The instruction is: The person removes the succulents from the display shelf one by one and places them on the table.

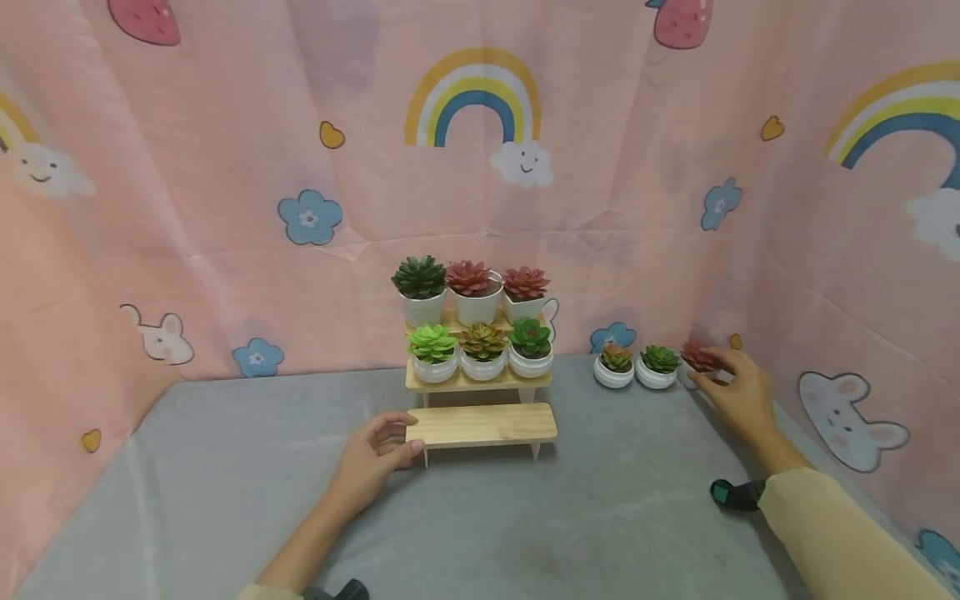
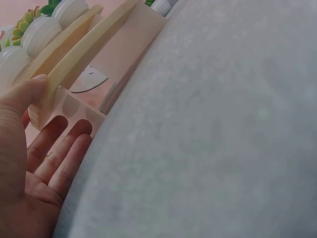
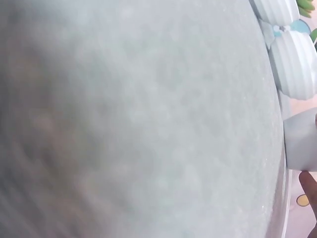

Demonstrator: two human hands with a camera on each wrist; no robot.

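My left hand (image 1: 362, 465) grips the left end of a three-tier wooden plant stand (image 1: 480, 425) by its lowest board. In the left wrist view the thumb lies on the board (image 2: 74, 57), and the other fingers spread beneath it beside a clear leg. Far to the right, my right hand (image 1: 744, 393) holds a small red succulent (image 1: 697, 354) between thumb and fingers, partly hiding it. Its white pot (image 3: 300, 143) stands at the table surface in the right wrist view, a fingertip right at its side. The lowest board is bare.
Three succulents in white pots, one dark green (image 1: 420, 277), two red, stand on the top tier. The middle tier carries three more, including a bright green one (image 1: 432, 343). An orange-green succulent (image 1: 616, 360) and a green one (image 1: 661, 360) sit beside my right hand, near the pink curtain (image 1: 360, 308).
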